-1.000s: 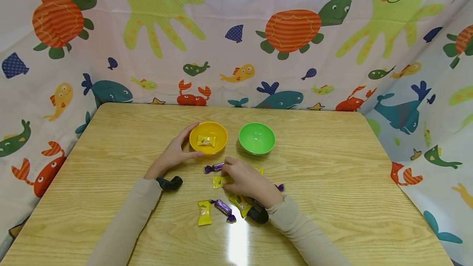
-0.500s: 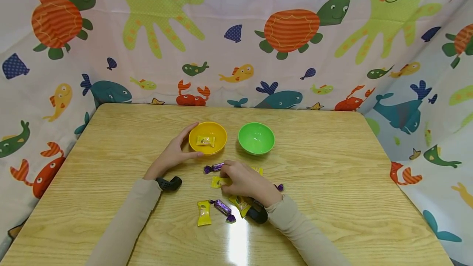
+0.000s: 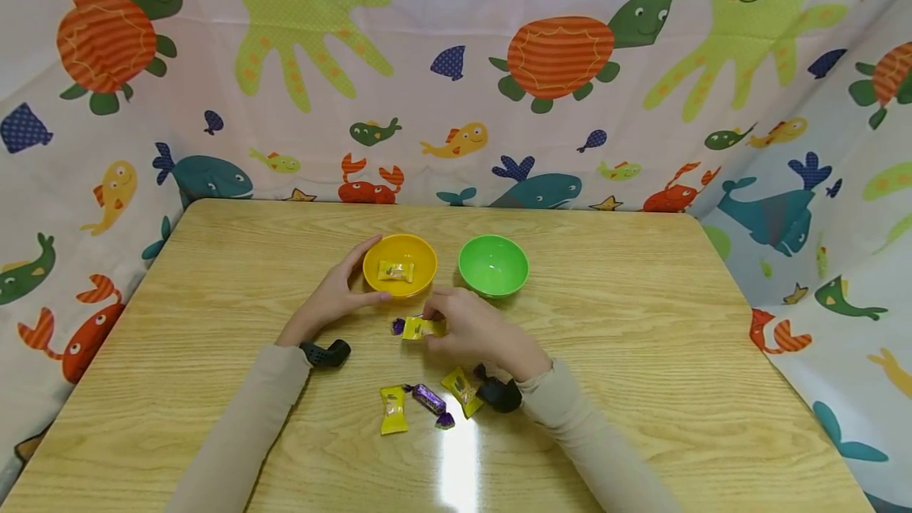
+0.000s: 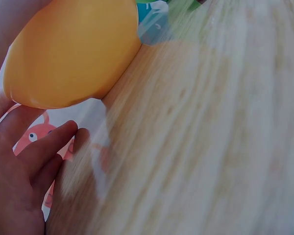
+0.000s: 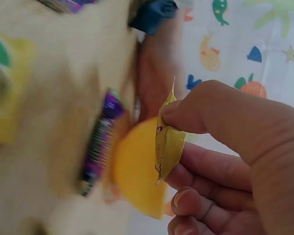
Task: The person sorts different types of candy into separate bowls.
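My left hand (image 3: 329,301) holds the orange-yellow bowl (image 3: 423,258) between thumb and fingers at its left side. One yellow-wrapped candy (image 3: 396,271) lies inside that bowl. In the right wrist view, thumb and fingers of my right hand (image 3: 483,331) pinch another yellow-wrapped candy (image 5: 170,149) by its wrapper, above the table and just in front of the bowl. Beneath it a purple-wrapped candy (image 3: 397,327) is partly covered. In the left wrist view the bowl's outer wall (image 4: 76,54) fills the upper left, fingers below it.
Right of the yellow bowl stands a green bowl (image 3: 494,264) with nothing in it. Nearer me lie a yellow candy (image 3: 393,410), a purple candy (image 3: 430,400) and another yellow candy (image 3: 461,391) close to the right wrist's black device (image 3: 502,396). A patterned cloth (image 3: 456,101) hangs behind the table.
My right hand has lifted the yellow candy from the table and moved it slightly away from me, toward the bowls. The left hand stays on the yellow bowl.
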The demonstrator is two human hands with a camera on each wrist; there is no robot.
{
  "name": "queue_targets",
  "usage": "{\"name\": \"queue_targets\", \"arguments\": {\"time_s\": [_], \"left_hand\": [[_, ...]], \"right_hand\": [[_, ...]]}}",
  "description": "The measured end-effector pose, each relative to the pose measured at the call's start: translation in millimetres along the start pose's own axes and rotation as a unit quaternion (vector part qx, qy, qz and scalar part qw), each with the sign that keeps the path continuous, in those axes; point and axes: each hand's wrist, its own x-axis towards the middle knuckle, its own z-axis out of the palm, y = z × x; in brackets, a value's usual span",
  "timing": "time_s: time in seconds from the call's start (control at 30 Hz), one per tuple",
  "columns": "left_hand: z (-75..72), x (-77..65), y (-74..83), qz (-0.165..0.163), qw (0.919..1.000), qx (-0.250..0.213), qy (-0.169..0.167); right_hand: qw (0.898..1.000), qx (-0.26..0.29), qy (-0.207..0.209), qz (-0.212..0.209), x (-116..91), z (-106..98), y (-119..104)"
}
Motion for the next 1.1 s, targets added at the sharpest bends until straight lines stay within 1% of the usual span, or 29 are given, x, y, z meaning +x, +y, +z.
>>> {"name": "queue_targets", "arguments": {"time_s": [0.1,0.3,0.47,0.6,0.8,0.97,1.1], "left_hand": [[0.2,-1.9,6.4,-0.004,1.0000,-0.002,-0.001],[-2.7,-9.9,31.0,0.000,0.9999,-0.005,-0.009],[-3.8,-11.7,34.6,0.007,0.9999,-0.010,-0.012],[-3.8,-11.2,32.2,0.002,0.9998,-0.013,-0.013],[-4.3,-11.8,31.7,-0.009,0.9996,-0.020,-0.015],[-4.5,-11.9,32.6,-0.007,0.9997,-0.021,-0.014],[-4.4,-12.2,33.6,-0.011,0.9997,-0.020,-0.012]], "right_hand": [[1.000,-0.007,0.012,-0.007,7.3,-12.5,-2.3],[0.999,-0.004,0.037,-0.019,31.3,-34.0,-0.7],[0.999,-0.011,0.040,-0.009,53.2,-36.1,6.3],[1.000,-0.014,0.025,0.009,69.1,-29.7,12.4],[0.999,-0.021,-0.015,0.026,87.5,-20.7,18.5],[0.997,-0.030,-0.056,0.037,97.3,-16.3,20.0],[0.996,-0.028,-0.071,0.043,100.1,-13.4,19.2]]}}
